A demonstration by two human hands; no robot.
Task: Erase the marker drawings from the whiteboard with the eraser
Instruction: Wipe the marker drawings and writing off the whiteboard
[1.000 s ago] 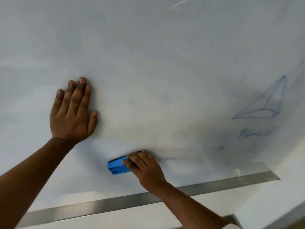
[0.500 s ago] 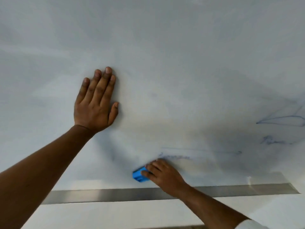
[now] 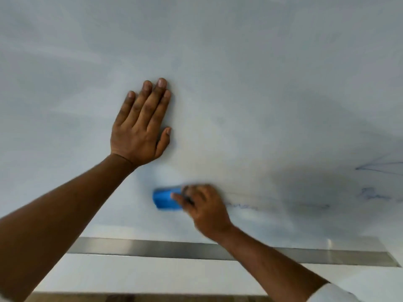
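The whiteboard [image 3: 239, 73] fills most of the view. My left hand [image 3: 141, 127] lies flat on it with straight fingers, left of centre. Below it, my right hand [image 3: 205, 208] grips a blue eraser [image 3: 165, 199] against the board; both are blurred by motion. Faint blue marker scribbles [image 3: 242, 206] trail to the right of that hand. A blue line drawing [image 3: 379, 166] and a small blue scrawl [image 3: 373, 194] sit at the right edge, partly cut off.
A metal strip [image 3: 152, 247] runs along the whiteboard's bottom edge. Below it is a white wall band [image 3: 152, 275], then a thin brown floor strip at the frame's bottom. A white sleeve [image 3: 331, 293] shows at the lower right.
The view has shifted, so the board and drawing slid right. My right hand with the eraser moved down and then back up beside the scribbles. My left hand stayed flat on the board.
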